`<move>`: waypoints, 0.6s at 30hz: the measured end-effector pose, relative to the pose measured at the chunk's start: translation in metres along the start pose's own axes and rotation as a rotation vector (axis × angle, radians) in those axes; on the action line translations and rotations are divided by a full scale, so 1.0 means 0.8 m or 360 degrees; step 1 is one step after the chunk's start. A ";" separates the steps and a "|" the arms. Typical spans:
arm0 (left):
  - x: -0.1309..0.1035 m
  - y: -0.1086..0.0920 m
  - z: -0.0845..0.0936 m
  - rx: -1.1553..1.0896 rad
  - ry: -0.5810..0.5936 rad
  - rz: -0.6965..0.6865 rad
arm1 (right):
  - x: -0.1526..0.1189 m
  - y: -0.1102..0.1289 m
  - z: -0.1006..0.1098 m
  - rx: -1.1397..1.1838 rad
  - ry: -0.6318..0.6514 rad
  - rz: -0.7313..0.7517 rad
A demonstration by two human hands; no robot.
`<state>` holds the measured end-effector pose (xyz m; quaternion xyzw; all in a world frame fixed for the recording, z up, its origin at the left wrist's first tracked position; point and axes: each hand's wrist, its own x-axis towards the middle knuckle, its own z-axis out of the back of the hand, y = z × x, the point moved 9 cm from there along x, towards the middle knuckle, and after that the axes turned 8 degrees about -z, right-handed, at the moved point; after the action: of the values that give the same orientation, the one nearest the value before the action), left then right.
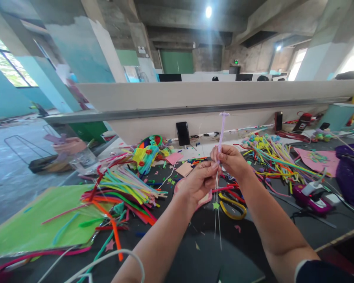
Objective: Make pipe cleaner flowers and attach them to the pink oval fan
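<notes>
A thin lilac pipe-cleaner stem (222, 131) stands upright above my hands, with a small lilac shape at its top. My right hand (228, 157) pinches the stem near its lower part. Just below and to the left, my left hand (205, 177) is closed on the bottom of the same stem, its fingertips touching the right hand's. Several thin wires (220, 228) hang down from the grip, over the dark table. A green star (216, 206) shows beside the wires. Yellow-handled scissors (233, 206) lie behind them to the right.
Bundles of coloured pipe cleaners (126, 182) lie at the left, with more (271, 157) at the right. A phone (183, 133) leans on the partition. A green sheet (41, 216), a pink paper (318, 160) and a magenta power strip (311, 200) are on the table (191, 251).
</notes>
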<state>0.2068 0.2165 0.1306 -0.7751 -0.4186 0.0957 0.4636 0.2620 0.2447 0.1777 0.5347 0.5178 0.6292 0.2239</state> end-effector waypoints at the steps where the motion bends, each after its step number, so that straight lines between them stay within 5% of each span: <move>1: -0.001 0.006 -0.007 -0.0091 0.0011 0.0000 | 0.000 0.000 -0.001 0.0060 0.0008 0.0038; 3: -0.002 0.011 -0.014 -0.0162 -0.0024 -0.0057 | 0.000 -0.001 -0.001 0.0140 0.0000 0.0072; 6: 0.001 -0.002 0.004 0.0065 -0.0251 -0.0263 | 0.004 -0.010 0.003 0.0086 -0.0015 -0.0050; 12: -0.004 -0.067 0.058 0.1589 -0.0737 -0.0692 | 0.007 -0.008 0.038 -0.0480 -0.0592 -0.0115; 15: -0.008 -0.077 0.043 0.2390 -0.0751 -0.0863 | 0.006 -0.010 0.036 -0.0932 -0.0748 -0.0211; 18: -0.009 -0.071 0.026 0.2620 -0.0669 -0.0924 | 0.002 -0.011 0.039 -0.1134 -0.0823 -0.0309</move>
<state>0.1593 0.2370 0.1624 -0.0276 -0.4731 0.3844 0.7922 0.2872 0.2621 0.1677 0.5129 0.2437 0.5901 0.5739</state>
